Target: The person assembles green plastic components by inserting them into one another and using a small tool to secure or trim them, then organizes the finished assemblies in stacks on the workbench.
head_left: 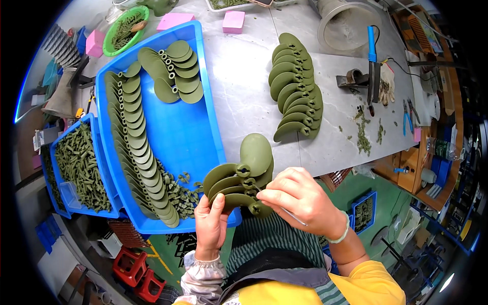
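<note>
A small stack of olive-green plastic propellers (255,154) sits in my left hand (211,226), thumb and fingers closed round the lower blades. My right hand (300,198) pinches a thin metal tool (295,217) whose tip meets the hubs in the middle of the stack; the tip's shape is hidden. Just beyond, a long row of overlapping propellers (297,91) lies on the table. To the left, a blue tray (188,137) holds more propellers (134,122) in neat rows and a heap of small green pieces (178,195).
A blue bin (81,168) of green parts stands at the left, with a green basket (124,30) behind it. On the grey table (244,76) are pink blocks (234,22), a blue-handled tool (372,61), a glove (387,84), pliers (406,117) and green scraps.
</note>
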Tool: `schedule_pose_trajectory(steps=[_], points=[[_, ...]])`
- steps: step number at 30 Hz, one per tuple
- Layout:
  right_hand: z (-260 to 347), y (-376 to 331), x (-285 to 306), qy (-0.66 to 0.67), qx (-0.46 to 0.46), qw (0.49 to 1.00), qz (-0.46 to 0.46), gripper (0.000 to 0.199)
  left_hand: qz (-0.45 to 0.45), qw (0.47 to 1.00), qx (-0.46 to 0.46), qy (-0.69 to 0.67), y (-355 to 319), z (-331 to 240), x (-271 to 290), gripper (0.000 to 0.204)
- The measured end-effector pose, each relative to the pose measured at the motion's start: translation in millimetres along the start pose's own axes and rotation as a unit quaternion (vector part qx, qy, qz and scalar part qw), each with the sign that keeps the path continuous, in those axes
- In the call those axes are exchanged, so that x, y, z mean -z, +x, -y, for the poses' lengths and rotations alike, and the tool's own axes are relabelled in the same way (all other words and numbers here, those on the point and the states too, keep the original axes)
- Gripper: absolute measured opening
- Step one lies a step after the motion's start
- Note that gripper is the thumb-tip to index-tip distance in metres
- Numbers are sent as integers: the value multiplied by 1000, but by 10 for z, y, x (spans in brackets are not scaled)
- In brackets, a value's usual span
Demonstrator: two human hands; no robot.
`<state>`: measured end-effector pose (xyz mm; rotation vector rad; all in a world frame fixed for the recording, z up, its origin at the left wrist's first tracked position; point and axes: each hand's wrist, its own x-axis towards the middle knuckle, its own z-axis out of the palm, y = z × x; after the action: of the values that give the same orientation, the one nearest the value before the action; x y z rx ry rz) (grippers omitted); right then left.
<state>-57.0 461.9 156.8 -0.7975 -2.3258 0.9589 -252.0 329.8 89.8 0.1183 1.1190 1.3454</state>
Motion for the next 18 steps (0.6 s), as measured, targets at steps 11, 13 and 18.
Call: schedule_pose_trajectory(steps=[11,13,18], points=[[-13,-78,-238,59,-65,987,-132,22,-19,999,9,-40,2,47,-47,32],[26,-84,-260,39,-71,987,-136,22,-18,999,14,-48,10,59,-61,31],[32,-20,-216,39,-61,990,-123,22,-22,1000,0,-10,38,38,-56,31]])
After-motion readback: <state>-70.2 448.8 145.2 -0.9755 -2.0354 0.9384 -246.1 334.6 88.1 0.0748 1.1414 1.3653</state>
